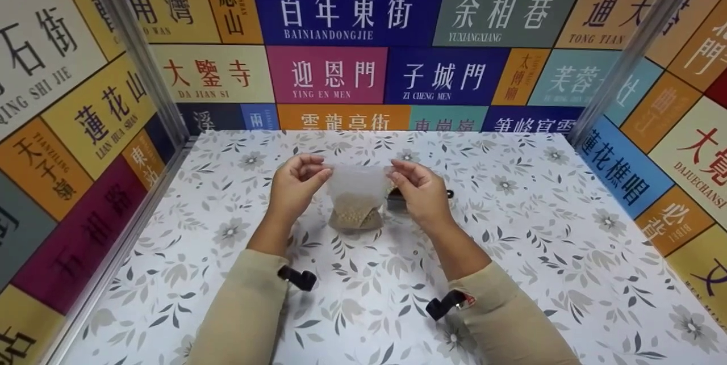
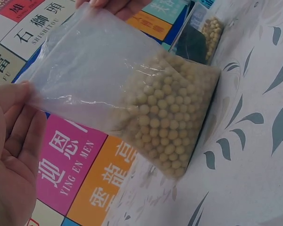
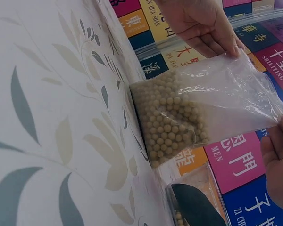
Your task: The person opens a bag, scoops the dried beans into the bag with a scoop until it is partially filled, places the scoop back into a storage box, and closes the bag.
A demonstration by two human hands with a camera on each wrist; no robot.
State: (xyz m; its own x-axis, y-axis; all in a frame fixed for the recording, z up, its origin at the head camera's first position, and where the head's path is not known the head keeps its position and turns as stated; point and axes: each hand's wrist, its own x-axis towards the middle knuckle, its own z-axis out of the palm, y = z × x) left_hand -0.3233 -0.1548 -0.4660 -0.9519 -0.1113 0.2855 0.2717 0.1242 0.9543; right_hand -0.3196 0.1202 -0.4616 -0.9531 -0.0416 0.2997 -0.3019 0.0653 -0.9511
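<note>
A clear plastic bag (image 1: 356,200) stands upright on the table, its lower half filled with round, pale soybeans (image 2: 165,113). My left hand (image 1: 298,183) pinches one top corner between thumb and fingers. The opposite corner is pinched by my right hand (image 1: 420,192). Between the two hands the bag's upper part is stretched wide, and its bottom rests on the patterned tabletop. Both wrist views show the bag from the side, with the beans settled at its base.
Behind my right hand sits a clear box (image 3: 215,188) with a dark, rounded scoop-like piece (image 3: 195,205) and more beans (image 2: 212,37); the hand partly hides it in the head view. A floral cloth (image 1: 363,297) covers the table. Walls of coloured sign panels (image 1: 346,7) stand around it.
</note>
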